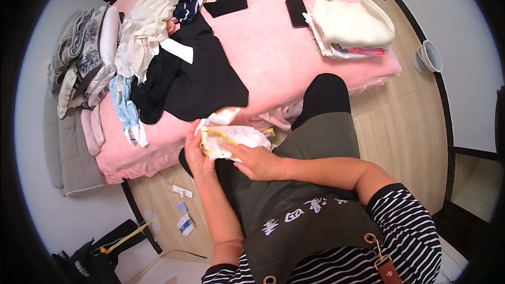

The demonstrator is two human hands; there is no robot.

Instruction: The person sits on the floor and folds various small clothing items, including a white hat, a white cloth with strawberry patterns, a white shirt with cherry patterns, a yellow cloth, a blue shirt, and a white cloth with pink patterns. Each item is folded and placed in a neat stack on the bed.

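Observation:
Between my two hands, above my lap, is a small white cloth garment (pixel 248 136) with yellow trim. My left hand (pixel 200 154) grips its left end, with the yellow edging near the fingers. On the garment's near side, my right hand (pixel 256 161) holds the lower edge between thumb and fingers. Just beyond, a black garment (pixel 205 75) lies spread on the pink bed cover (pixel 268 59). A white piece of cloth or card (pixel 179 50) rests on the black garment. Which kind of garment I hold cannot be told.
Crumpled cream clothes (pixel 148 27) and a light blue garment (pixel 124 98) lie at the bed's left. A folded stack topped by a cream towel (pixel 351 21) sits right, beside a phone (pixel 296 13). A bin (pixel 426 59) and a power strip (pixel 182 191) are on the floor.

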